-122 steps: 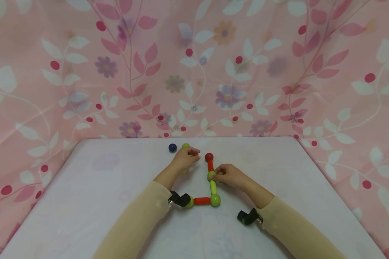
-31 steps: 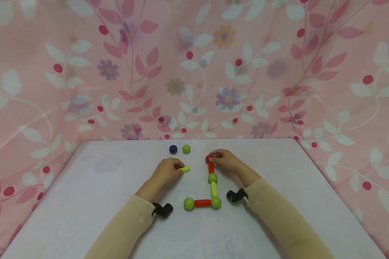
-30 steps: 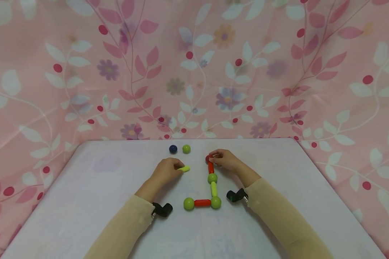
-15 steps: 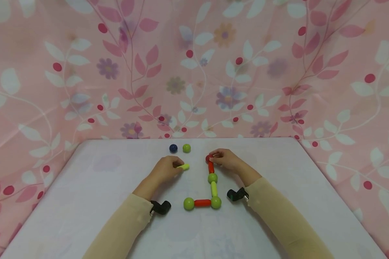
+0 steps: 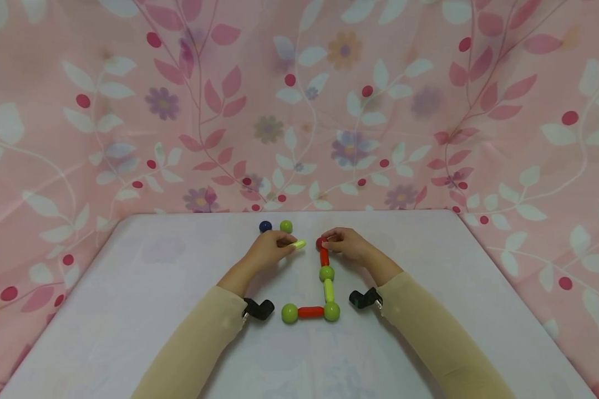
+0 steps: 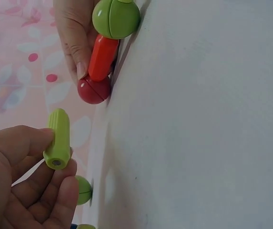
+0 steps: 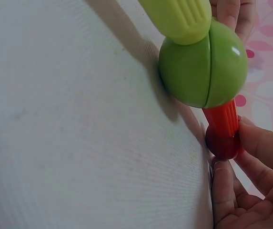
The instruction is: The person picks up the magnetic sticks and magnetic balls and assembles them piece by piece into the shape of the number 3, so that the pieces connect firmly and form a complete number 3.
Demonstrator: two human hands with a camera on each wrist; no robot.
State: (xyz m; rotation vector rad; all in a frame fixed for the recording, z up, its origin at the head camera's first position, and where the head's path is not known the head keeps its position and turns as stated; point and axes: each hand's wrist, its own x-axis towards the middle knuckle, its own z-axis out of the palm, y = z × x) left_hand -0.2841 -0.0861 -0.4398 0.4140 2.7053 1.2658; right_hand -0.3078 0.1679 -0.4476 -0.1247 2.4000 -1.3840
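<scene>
My left hand [image 5: 269, 248] pinches a short yellow-green magnetic rod [image 6: 59, 138] between thumb and fingers; a metal disc shows in its near end. The rod points toward a red ball [image 5: 321, 244], with a small gap between them. My right hand [image 5: 348, 245] grips that red ball, thumb on one side and fingers on the other. From the ball a red rod [image 5: 324, 257] runs to a green ball [image 7: 203, 67], then a yellow-green rod [image 5: 329, 290] to a corner green ball [image 5: 331, 311]. A second red rod [image 5: 310, 312] joins the corner to a left green ball [image 5: 289, 313].
Behind my left hand, a dark blue ball [image 5: 265, 226] and a loose green ball [image 5: 286, 226] lie near the far edge of the white-covered table [image 5: 179, 299]. A pink floral cloth [image 5: 299, 111] hangs behind the table. Each sleeve cuff carries a small black camera.
My left hand has picked up the yellow-green rod and moved it right and away, toward the red ball. Earlier, my right hand shifted from the middle green ball to the red ball.
</scene>
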